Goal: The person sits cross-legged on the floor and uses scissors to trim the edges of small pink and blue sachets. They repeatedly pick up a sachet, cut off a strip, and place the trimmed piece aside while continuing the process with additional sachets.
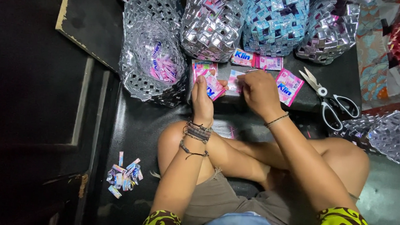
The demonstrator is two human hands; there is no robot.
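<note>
hands [232,93] mid-board, scissors [328,100] right, baskets [213,23] behind

Pink sachets [289,86], silver woven baskets [153,47].

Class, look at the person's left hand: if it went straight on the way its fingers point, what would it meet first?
Probably the pink sachets lying just beyond the left hand, then the silver woven basket; depth is hard to judge from above.

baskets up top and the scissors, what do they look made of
Baskets: seemingly folded strips of shiny foil sachet wrapper woven together; silvery facets glint, one shows blue print. Scissors: bright metal blades, likely steel, with smooth white handles rimmed in black, probably plastic.
</note>
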